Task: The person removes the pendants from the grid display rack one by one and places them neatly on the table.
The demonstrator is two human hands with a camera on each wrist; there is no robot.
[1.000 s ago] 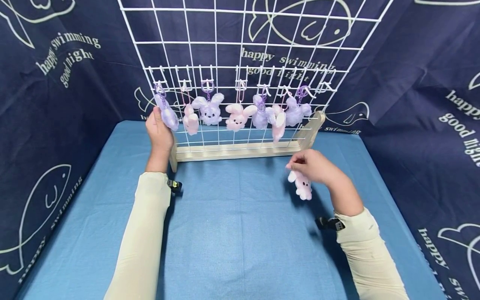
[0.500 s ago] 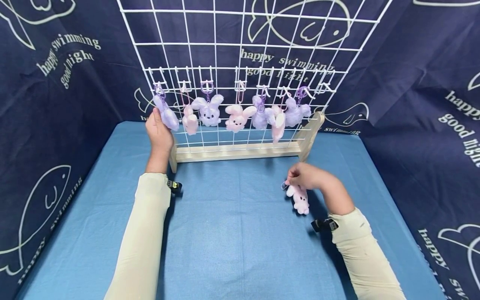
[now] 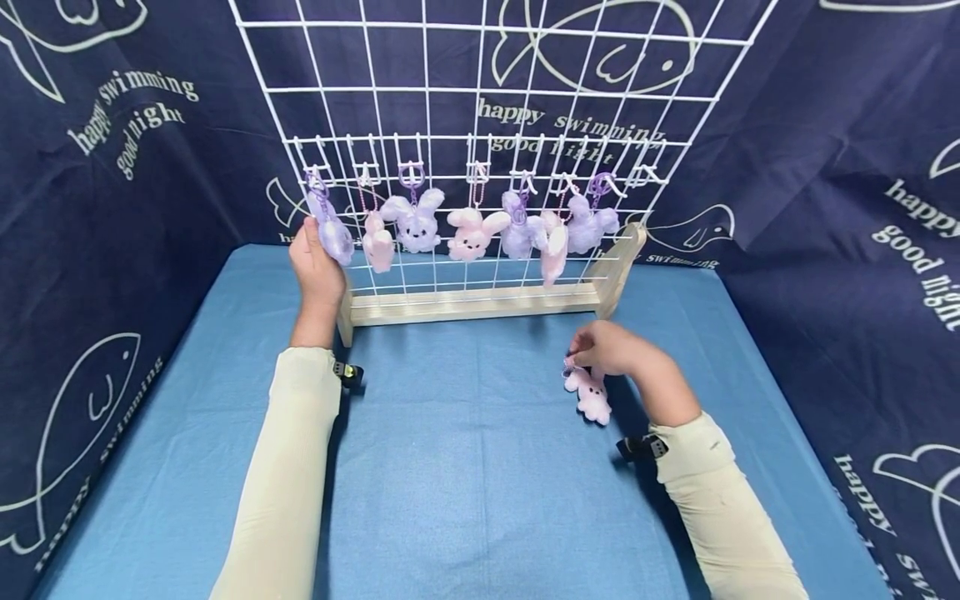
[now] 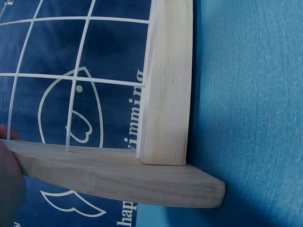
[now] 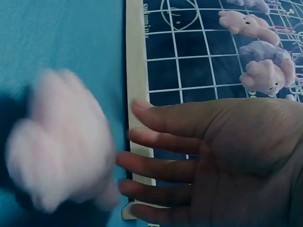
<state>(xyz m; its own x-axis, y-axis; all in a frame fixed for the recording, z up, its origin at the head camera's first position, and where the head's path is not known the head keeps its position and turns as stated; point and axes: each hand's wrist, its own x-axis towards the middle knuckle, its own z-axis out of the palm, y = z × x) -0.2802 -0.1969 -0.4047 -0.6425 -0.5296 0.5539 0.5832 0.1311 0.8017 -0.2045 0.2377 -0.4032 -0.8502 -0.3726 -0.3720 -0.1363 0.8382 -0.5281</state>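
1. The pink rabbit toy (image 3: 591,400) is over the blue cloth (image 3: 465,450), in front of the rack (image 3: 472,307) toward its right end; whether it touches the cloth is unclear.
2. Its ears point toward the right hand (image 3: 611,348), its feet toward the person; its long axis slants slightly rightward toward the feet.
3. Right thumb and fingertips pinch its ring, partly hidden.
4. The right wrist view blurs the toy and shows no clear pinch.
5. The left hand (image 3: 317,268) grips the rack's wooden side, mostly cut off in the left wrist view.
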